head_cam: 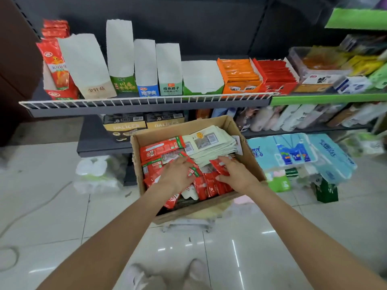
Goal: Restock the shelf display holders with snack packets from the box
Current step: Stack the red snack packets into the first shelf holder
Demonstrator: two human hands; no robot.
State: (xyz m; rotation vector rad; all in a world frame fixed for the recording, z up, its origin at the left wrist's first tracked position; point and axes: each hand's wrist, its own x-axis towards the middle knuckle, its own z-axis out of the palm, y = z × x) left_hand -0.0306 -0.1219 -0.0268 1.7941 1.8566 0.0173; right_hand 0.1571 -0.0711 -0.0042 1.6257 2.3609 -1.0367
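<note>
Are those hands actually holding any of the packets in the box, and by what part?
The right hand pinches a red packet by its near edge. The left hand lies on the red packets; whether it grips one cannot be told.

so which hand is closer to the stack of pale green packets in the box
The right hand. Its fingertips reach the near edge of the pale green packets. The left hand lies further left on the red packets, apart from that stack.
</note>
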